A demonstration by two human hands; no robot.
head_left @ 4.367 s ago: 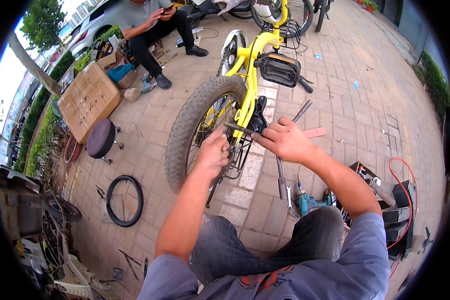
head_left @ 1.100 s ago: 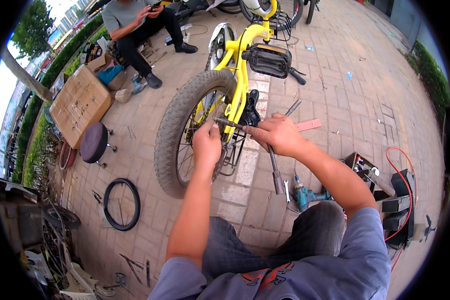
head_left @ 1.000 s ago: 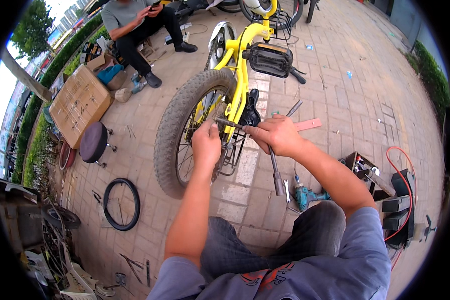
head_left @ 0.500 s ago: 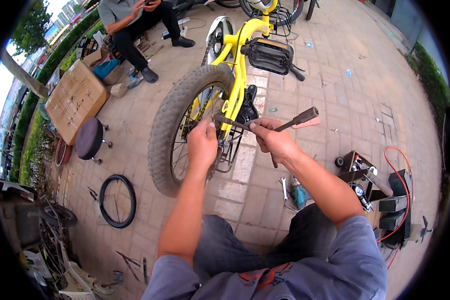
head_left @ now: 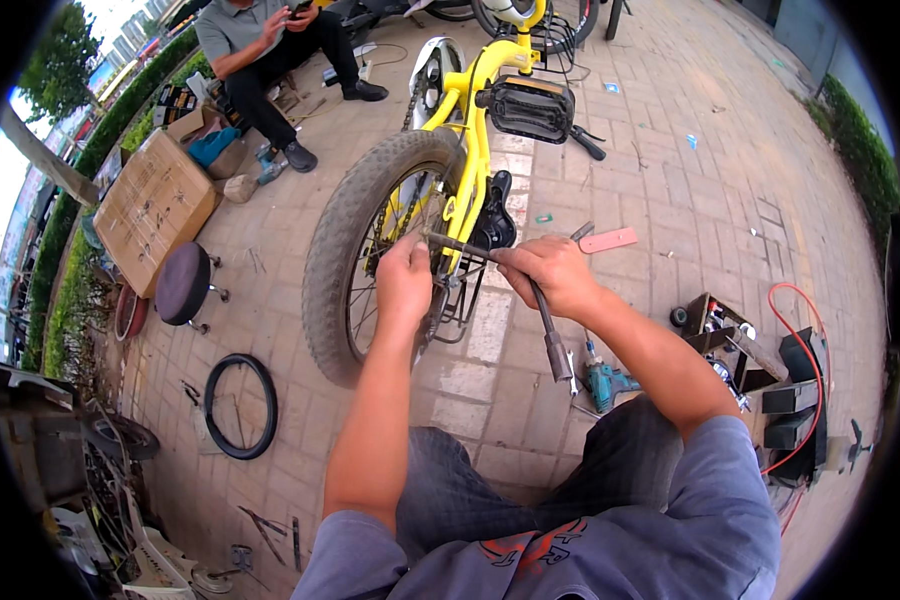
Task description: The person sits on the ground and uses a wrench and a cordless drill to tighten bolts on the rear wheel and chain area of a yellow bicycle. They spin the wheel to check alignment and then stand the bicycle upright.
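Note:
A yellow fat-tyred bicycle lies before me, its knobby wheel nearest. Gripped in my right hand is a dark multi-armed socket wrench. One of its arms runs left to the wheel's axle area, another points down toward my knees, and a third shows partly beyond my knuckles. My left hand is closed around the wrench's wheel-side end, beside the spokes; its fingertips are partly hidden. Behind the wrench sits a black saddle.
A teal power drill and an open-ended spanner lie near my right knee. Further right are a tool box and a red hose. Leftward are a round stool, a loose tyre and a cardboard box. Another person sits behind.
The wrench has turned: the arm that pointed up and right now points down. My right hand has rolled over with it, while my left hand stays by the axle.

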